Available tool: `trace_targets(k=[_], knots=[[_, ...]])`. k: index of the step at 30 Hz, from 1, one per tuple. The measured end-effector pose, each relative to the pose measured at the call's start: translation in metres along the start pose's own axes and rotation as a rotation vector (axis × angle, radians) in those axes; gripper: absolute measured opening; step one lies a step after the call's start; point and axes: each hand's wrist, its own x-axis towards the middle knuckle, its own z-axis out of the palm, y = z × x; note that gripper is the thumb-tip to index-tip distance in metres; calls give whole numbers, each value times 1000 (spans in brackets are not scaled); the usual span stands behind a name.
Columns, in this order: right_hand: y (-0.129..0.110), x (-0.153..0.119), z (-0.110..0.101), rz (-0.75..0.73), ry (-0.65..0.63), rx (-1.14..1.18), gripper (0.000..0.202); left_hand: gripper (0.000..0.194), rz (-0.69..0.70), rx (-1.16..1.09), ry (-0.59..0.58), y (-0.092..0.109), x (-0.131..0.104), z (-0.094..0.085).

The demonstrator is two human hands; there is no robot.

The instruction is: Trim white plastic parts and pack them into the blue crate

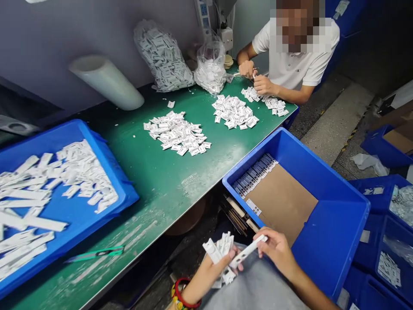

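My left hand (215, 268), with a red bangle on its wrist, is closed round a bunch of small white plastic pieces (211, 250). My right hand (278, 250) pinches the far end of a longer white plastic strip (248, 251) with dark square openings. The strip's near end rests at my left thumb and fingers. Both hands are above my grey-covered lap, beside the near side of a blue bin (338, 232). Inside it, on a cardboard sheet (284, 202), a row of strips (254, 174) lies along the left wall, with one strip (254, 207) apart.
On the green table (161, 185) are heaps of white pieces (177, 132), a blue tray (129, 200) of parts, a green-handled tool (97, 254), a plastic roll (106, 82) and filled bags (164, 56). A co-worker (290, 64) handles pieces opposite. More blue bins (368, 249) stand right.
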Motion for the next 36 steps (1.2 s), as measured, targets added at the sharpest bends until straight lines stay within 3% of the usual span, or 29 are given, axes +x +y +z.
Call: trace_targets(k=[3, 5, 7, 9, 12, 15, 19, 29, 36], knots=[[-16, 19, -50, -99, 262, 12, 32, 51, 4, -65, 172, -11, 5, -12], [-20, 46, -89, -199, 387, -169, 33, 51, 11, -74, 268, -16, 7, -18], [-9, 82, -120, -227, 357, -533, 34, 48, 6, -71, 313, -16, 8, -22], [18, 121, -138, -128, 212, -941, 34, 46, -22, -61, 312, -13, 9, -24], [74, 170, -141, 12, 97, -1068, 25, 49, -80, -31, 298, -9, 10, -23], [125, 198, -135, 118, 15, -1145, 10, 49, -121, -24, 329, -13, 8, -25], [162, 217, -136, 198, -58, -1242, 16, 49, -150, -18, 416, -22, 0, -33], [184, 224, -135, 199, -57, -1285, 22, 51, -145, -61, 547, -38, -13, -35], [186, 221, -137, 169, -5, -1235, 24, 53, -120, -18, 569, -77, -17, -36]])
